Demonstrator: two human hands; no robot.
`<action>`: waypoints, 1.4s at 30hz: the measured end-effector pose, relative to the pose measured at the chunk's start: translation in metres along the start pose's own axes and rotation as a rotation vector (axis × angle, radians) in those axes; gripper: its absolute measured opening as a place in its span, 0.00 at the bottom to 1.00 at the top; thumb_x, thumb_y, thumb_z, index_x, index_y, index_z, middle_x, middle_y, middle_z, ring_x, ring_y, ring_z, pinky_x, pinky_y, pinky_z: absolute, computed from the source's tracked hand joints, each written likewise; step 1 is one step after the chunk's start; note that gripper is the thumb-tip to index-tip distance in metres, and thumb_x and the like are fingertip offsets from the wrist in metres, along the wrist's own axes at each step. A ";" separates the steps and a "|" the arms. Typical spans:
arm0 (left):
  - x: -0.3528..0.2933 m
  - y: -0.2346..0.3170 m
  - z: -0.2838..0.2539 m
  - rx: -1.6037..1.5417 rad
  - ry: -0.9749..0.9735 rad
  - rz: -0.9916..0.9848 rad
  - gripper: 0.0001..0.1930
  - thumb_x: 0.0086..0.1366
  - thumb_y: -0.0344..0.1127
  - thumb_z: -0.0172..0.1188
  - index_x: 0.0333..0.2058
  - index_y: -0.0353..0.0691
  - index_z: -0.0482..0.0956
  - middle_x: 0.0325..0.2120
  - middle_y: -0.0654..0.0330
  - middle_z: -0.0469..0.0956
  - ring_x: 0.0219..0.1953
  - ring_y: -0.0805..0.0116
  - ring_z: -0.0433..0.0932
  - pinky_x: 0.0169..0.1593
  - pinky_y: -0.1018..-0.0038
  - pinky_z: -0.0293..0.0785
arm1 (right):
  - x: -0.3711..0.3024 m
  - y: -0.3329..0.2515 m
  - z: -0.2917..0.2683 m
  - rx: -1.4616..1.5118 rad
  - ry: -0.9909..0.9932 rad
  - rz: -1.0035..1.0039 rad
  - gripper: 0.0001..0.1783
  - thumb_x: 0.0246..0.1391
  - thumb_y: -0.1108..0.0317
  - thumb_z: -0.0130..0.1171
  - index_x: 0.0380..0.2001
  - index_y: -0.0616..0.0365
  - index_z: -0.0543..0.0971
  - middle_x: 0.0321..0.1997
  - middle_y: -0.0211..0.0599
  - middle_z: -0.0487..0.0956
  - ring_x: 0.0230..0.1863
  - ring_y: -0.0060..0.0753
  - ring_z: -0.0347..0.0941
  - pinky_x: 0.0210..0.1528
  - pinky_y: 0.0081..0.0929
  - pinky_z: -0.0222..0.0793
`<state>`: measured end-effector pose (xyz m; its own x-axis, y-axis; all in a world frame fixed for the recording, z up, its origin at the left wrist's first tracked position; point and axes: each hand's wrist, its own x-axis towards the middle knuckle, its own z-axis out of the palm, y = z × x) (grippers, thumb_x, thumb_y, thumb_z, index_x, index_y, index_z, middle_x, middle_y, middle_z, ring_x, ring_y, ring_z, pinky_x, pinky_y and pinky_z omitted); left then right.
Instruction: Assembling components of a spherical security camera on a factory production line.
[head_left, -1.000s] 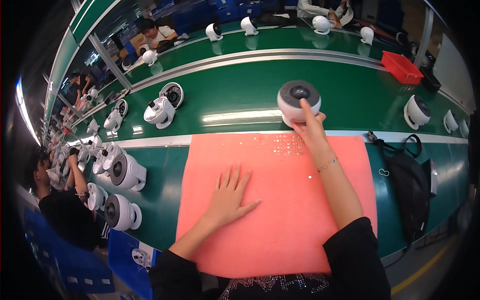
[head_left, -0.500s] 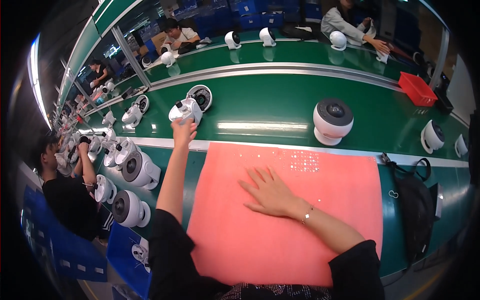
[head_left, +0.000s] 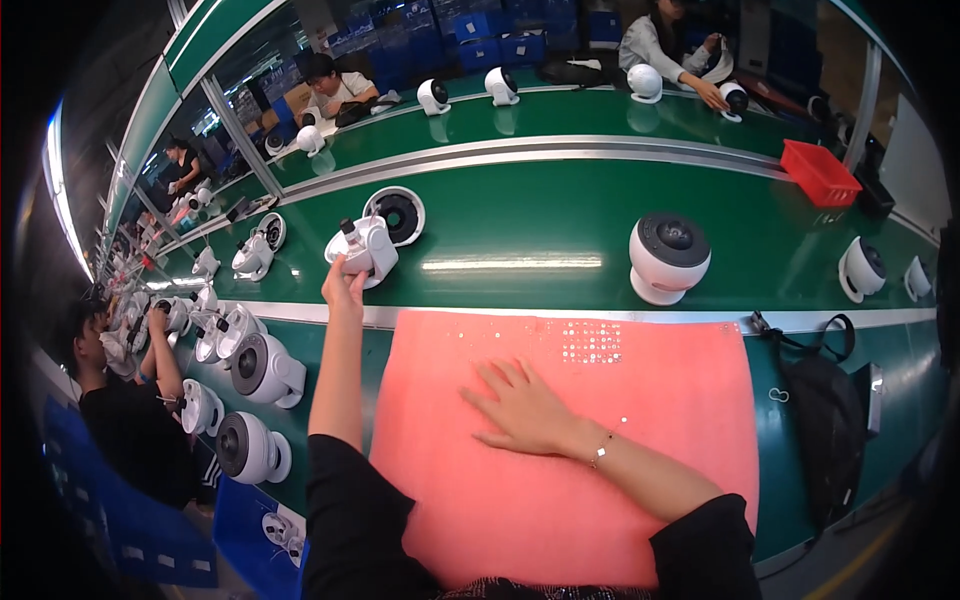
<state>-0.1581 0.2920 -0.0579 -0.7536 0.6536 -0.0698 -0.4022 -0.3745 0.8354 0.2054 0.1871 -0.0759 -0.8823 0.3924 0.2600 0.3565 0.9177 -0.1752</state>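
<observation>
At the far left of the green belt stands an opened white camera housing (head_left: 378,246), its round cover (head_left: 403,214) with a dark inside tipped up behind it. My left hand (head_left: 345,287) reaches out to it, thumb and fingers closed on its near lower edge. Flat on a pink foam mat (head_left: 450,510) rests my right hand (head_left: 525,408), fingers spread and holding nothing. Small clear round stickers or pads (head_left: 591,342) sit in rows at the mat's far edge, with a few loose ones about.
A closed white camera (head_left: 668,258) stands on the belt, more at right. Several white units (head_left: 268,370) crowd the left bench beside a co-worker (head_left: 130,420). A black bag (head_left: 825,420) lies right of the mat; a red bin (head_left: 820,175) sits behind. A blue bin (head_left: 245,520) is lower left.
My left hand has closed on the near edge of the opened camera housing. My right hand stays flat on the mat. Across the belt, a co-worker's hand now touches a white camera.
</observation>
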 end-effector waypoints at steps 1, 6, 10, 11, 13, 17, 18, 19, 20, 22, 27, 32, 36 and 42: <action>-0.017 0.013 0.006 0.061 0.016 0.038 0.25 0.54 0.37 0.62 0.46 0.28 0.67 0.43 0.44 0.70 0.39 0.55 0.77 0.32 0.73 0.80 | 0.000 0.000 -0.003 0.040 -0.014 0.014 0.36 0.53 0.43 0.45 0.61 0.51 0.59 0.63 0.57 0.56 0.63 0.55 0.51 0.64 0.55 0.41; -0.074 0.076 -0.001 0.255 -0.206 -0.143 0.27 0.54 0.44 0.59 0.47 0.32 0.64 0.39 0.45 0.71 0.35 0.54 0.78 0.35 0.76 0.81 | 0.001 -0.005 -0.013 0.266 0.172 0.088 0.35 0.47 0.61 0.57 0.60 0.48 0.60 0.65 0.52 0.49 0.60 0.59 0.52 0.63 0.56 0.43; -0.136 0.106 -0.009 0.397 -0.371 -0.260 0.28 0.55 0.48 0.56 0.47 0.31 0.63 0.33 0.40 0.73 0.22 0.63 0.78 0.29 0.79 0.80 | -0.002 -0.025 -0.042 -0.099 0.475 0.048 0.41 0.37 0.73 0.62 0.59 0.41 0.64 0.64 0.47 0.46 0.57 0.56 0.47 0.61 0.63 0.43; -0.143 0.110 -0.020 0.417 -0.431 -0.272 0.25 0.57 0.48 0.53 0.45 0.34 0.63 0.31 0.44 0.75 0.22 0.64 0.79 0.29 0.77 0.80 | -0.002 -0.033 -0.046 -0.203 0.554 0.017 0.42 0.34 0.76 0.62 0.58 0.37 0.65 0.63 0.45 0.46 0.57 0.54 0.45 0.61 0.65 0.42; -0.172 0.115 -0.023 0.427 -0.416 -0.273 0.22 0.59 0.47 0.51 0.45 0.35 0.64 0.29 0.47 0.76 0.25 0.62 0.80 0.29 0.75 0.80 | -0.005 -0.049 -0.057 -0.175 0.605 0.006 0.36 0.33 0.79 0.60 0.51 0.38 0.71 0.62 0.41 0.49 0.57 0.52 0.45 0.61 0.66 0.41; -0.196 0.125 -0.037 0.459 -0.475 -0.225 0.18 0.61 0.44 0.46 0.47 0.42 0.65 0.31 0.51 0.77 0.27 0.61 0.81 0.29 0.71 0.81 | -0.018 -0.062 -0.084 -0.209 0.583 -0.030 0.18 0.34 0.78 0.58 0.33 0.50 0.73 0.57 0.37 0.56 0.55 0.50 0.51 0.64 0.62 0.41; -0.198 0.127 -0.046 0.403 -0.459 -0.281 0.17 0.63 0.43 0.45 0.49 0.46 0.66 0.32 0.54 0.78 0.27 0.62 0.81 0.28 0.71 0.81 | -0.020 -0.064 -0.091 -0.198 0.553 -0.020 0.18 0.34 0.78 0.58 0.33 0.50 0.73 0.56 0.37 0.55 0.55 0.50 0.51 0.64 0.62 0.41; -0.198 0.127 -0.058 0.368 -0.466 -0.311 0.17 0.63 0.42 0.45 0.48 0.45 0.67 0.32 0.56 0.78 0.27 0.63 0.81 0.27 0.71 0.81 | -0.022 -0.067 -0.096 -0.204 0.548 -0.023 0.17 0.34 0.77 0.58 0.33 0.52 0.72 0.55 0.37 0.56 0.55 0.49 0.50 0.62 0.61 0.47; -0.199 0.127 -0.068 0.329 -0.482 -0.341 0.16 0.64 0.42 0.44 0.48 0.44 0.67 0.32 0.57 0.78 0.26 0.65 0.81 0.26 0.71 0.81 | -0.028 -0.070 -0.106 -0.147 0.552 -0.042 0.16 0.35 0.77 0.58 0.33 0.54 0.72 0.55 0.38 0.55 0.55 0.50 0.50 0.60 0.60 0.50; -0.207 0.123 -0.067 0.265 -0.529 -0.372 0.17 0.65 0.41 0.46 0.49 0.40 0.68 0.36 0.58 0.77 0.35 0.68 0.79 0.36 0.70 0.79 | -0.041 -0.075 -0.125 0.018 0.603 -0.084 0.16 0.35 0.78 0.60 0.32 0.57 0.71 0.55 0.39 0.57 0.54 0.50 0.52 0.56 0.51 0.60; -0.216 0.106 -0.076 0.558 -0.905 -0.435 0.22 0.62 0.36 0.52 0.52 0.29 0.67 0.46 0.55 0.73 0.47 0.71 0.73 0.51 0.76 0.70 | -0.045 -0.103 -0.139 0.965 0.278 0.102 0.20 0.40 0.72 0.66 0.35 0.60 0.67 0.35 0.37 0.74 0.39 0.33 0.73 0.43 0.32 0.70; -0.239 0.067 -0.052 0.989 -1.661 -0.684 0.17 0.59 0.33 0.53 0.46 0.31 0.74 0.40 0.58 0.77 0.44 0.74 0.72 0.49 0.77 0.66 | -0.027 -0.117 -0.110 1.309 -0.170 0.261 0.23 0.50 0.61 0.62 0.44 0.58 0.67 0.39 0.37 0.76 0.44 0.28 0.72 0.42 0.30 0.69; -0.242 0.058 -0.069 0.999 -1.821 -0.675 0.15 0.61 0.36 0.52 0.44 0.34 0.75 0.39 0.60 0.76 0.44 0.74 0.71 0.47 0.77 0.67 | -0.009 -0.124 -0.088 1.166 -0.392 0.196 0.25 0.50 0.58 0.61 0.49 0.55 0.68 0.41 0.37 0.77 0.45 0.33 0.73 0.45 0.33 0.70; -0.292 0.115 -0.130 1.030 -0.732 0.138 0.15 0.65 0.36 0.47 0.40 0.30 0.75 0.32 0.55 0.79 0.35 0.69 0.77 0.40 0.74 0.73 | 0.004 -0.120 -0.076 1.123 -0.336 0.044 0.22 0.46 0.59 0.64 0.41 0.59 0.70 0.36 0.37 0.77 0.38 0.30 0.74 0.39 0.27 0.72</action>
<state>-0.0519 -0.0270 -0.0123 -0.1622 0.9824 0.0929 0.4934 -0.0008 0.8698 0.1822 0.0831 0.0185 -0.9728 0.2318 -0.0016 0.0654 0.2678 -0.9613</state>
